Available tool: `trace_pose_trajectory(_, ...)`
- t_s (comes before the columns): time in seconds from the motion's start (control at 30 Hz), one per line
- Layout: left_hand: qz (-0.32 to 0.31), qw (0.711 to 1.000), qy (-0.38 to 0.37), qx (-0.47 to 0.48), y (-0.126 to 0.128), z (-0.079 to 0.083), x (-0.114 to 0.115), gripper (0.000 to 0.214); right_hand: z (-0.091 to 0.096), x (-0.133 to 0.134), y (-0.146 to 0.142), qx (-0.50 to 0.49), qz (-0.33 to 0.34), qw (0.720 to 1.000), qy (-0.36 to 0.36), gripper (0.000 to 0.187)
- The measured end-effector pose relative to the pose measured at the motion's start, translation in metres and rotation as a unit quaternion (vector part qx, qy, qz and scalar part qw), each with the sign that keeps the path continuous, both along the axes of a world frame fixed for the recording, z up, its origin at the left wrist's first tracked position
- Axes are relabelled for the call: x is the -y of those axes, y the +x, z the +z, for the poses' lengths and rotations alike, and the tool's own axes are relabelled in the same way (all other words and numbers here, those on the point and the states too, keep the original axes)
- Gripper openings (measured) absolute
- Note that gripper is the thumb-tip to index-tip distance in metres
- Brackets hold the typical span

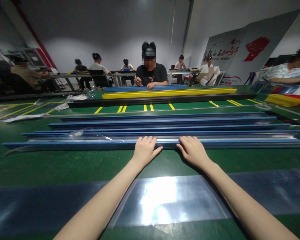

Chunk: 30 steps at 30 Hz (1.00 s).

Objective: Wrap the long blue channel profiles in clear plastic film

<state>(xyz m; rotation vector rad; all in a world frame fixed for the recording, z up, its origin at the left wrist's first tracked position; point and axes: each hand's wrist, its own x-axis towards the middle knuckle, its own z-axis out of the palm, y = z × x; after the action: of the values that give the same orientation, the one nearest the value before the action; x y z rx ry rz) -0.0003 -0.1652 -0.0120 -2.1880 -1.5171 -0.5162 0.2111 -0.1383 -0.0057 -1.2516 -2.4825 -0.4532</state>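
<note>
A long blue channel strip (pixel 230 144) lies crosswise on the green tabletop in front of me. Both hands grip its near wall close to the middle, about two hand widths apart. My left hand (pixel 145 150) has its fingers hooked over the top edge and its thumb along the near face. In the same manner my right hand (pixel 192 150) is closed on the strip, thumb pointing inward; its fingertips are hidden behind the wall. Clear plastic film (pixel 77 134) rests over the strip's left part. Beneath my forearms lies a glossy transparent sheet (pixel 185 200).
Several more blue strips (pixel 165 125) lie parallel behind mine. Farther back are a black strip (pixel 165 99) and a yellow strip (pixel 170 93). A person (pixel 151 71) sits opposite, hands at other blue strips. Crumpled plastic (pixel 77 97) lies at left; a yellow tray (pixel 281 100) stands right.
</note>
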Motion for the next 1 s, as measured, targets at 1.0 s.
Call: trace_pose_trajectory(1.0, -0.004, 1.000, -0.003, 0.007, -0.0004, -0.0005, -0.0005, 0.033, 0.0003, -0.0006, 0.0003, 0.005, 0.001, 1.000, 0.000, 0.026)
